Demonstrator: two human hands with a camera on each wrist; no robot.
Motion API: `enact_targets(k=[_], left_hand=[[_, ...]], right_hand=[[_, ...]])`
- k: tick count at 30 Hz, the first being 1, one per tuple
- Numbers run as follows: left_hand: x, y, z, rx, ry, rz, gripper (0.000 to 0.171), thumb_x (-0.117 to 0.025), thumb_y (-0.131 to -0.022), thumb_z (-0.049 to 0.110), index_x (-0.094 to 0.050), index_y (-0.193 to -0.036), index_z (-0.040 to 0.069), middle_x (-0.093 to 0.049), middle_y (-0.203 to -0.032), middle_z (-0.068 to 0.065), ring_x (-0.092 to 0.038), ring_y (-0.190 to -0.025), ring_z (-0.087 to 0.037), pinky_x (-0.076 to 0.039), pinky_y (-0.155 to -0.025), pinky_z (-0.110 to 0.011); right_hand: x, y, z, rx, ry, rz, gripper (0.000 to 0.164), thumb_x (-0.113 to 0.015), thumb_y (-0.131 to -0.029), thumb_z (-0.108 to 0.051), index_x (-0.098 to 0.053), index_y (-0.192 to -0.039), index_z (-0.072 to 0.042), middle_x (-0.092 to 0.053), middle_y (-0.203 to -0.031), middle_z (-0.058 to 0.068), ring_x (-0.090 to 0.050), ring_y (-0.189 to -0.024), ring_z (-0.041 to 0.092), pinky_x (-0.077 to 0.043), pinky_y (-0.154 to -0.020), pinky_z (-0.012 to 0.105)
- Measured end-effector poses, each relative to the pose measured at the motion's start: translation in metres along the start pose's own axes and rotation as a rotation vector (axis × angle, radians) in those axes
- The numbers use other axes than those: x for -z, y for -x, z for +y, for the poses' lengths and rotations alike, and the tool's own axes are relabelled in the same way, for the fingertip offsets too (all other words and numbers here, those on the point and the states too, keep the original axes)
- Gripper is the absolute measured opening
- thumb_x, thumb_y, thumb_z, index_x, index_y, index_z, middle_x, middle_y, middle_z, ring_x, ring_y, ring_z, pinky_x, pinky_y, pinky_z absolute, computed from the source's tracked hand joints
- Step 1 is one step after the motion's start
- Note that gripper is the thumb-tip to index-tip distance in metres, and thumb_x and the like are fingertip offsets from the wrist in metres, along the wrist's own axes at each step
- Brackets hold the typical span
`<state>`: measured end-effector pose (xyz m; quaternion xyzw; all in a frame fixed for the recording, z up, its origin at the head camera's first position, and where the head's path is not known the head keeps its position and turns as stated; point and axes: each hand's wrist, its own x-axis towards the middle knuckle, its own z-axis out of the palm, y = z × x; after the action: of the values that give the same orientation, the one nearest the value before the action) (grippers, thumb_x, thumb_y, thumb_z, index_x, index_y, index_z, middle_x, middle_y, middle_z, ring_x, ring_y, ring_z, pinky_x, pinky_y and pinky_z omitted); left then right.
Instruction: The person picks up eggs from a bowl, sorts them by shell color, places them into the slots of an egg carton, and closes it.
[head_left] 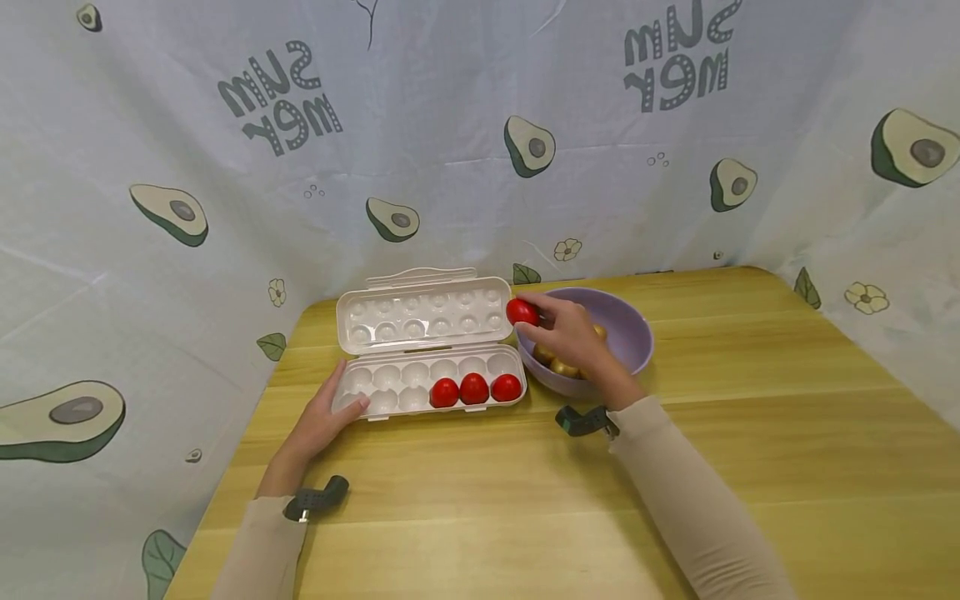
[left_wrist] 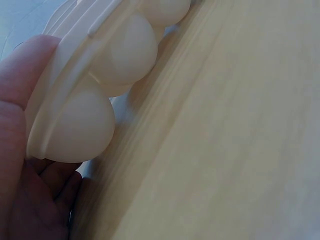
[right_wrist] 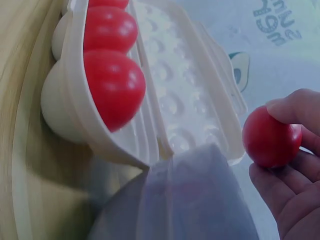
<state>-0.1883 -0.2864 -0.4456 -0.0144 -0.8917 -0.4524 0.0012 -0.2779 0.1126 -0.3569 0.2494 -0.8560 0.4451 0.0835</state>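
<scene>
A white plastic egg box (head_left: 397,387) lies open, its lid (head_left: 423,321) folded back behind it. Three red eggs (head_left: 474,389) sit side by side at the right of its front row. My left hand (head_left: 322,417) grips the left end of the box, with the thumb over the front rim and the fingers around the side, as the left wrist view shows. Between the thumb and fingers of my right hand (head_left: 564,329) is another red egg (right_wrist: 271,136), held up over the left rim of a purple bowl (head_left: 630,325). Gold eggs (head_left: 562,367) lie in the bowl, partly hidden by that hand.
The bowl stands right up against the box's right end. Both are on a wooden table (head_left: 465,500), near its back edge. A white cloth with avocado prints (head_left: 450,150) hangs behind and along the sides. Each wrist wears a dark camera mount (head_left: 318,497).
</scene>
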Motion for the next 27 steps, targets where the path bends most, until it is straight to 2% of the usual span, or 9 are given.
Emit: enact_targets(k=[9,18,27], left_hand=[[0.000,0.000,-0.002,0.008,0.002,0.004,0.092,-0.062,-0.090,0.045,-0.006,-0.157,0.017,-0.009,-0.160,-0.019,-0.009,-0.144,-0.043,-0.011,-0.113,-0.062],[-0.001,-0.001,-0.002,0.027,-0.003,0.003,0.092,-0.062,-0.090,0.046,-0.005,-0.157,0.019,-0.008,-0.160,-0.018,-0.009,-0.145,-0.043,-0.011,-0.113,-0.062],[-0.001,-0.001,-0.002,-0.003,-0.009,0.007,0.090,-0.061,-0.091,0.044,-0.007,-0.157,0.017,-0.010,-0.159,-0.020,-0.010,-0.144,-0.043,-0.011,-0.114,-0.061]], right_hand=[[-0.018,-0.003,-0.010,0.070,-0.105,-0.020,0.050,-0.072,-0.087,-0.012,-0.056,-0.133,-0.001,-0.062,-0.122,0.017,-0.067,-0.101,0.027,-0.055,-0.085,0.035],[-0.034,-0.002,-0.023,0.060,-0.158,-0.058,0.050,-0.071,-0.088,-0.016,-0.056,-0.135,-0.005,-0.062,-0.123,0.014,-0.065,-0.103,0.023,-0.054,-0.086,0.031],[-0.050,-0.007,-0.031,0.131,-0.175,-0.044,0.046,-0.071,-0.087,-0.009,-0.058,-0.131,0.001,-0.064,-0.120,0.018,-0.068,-0.096,0.025,-0.057,-0.079,0.028]])
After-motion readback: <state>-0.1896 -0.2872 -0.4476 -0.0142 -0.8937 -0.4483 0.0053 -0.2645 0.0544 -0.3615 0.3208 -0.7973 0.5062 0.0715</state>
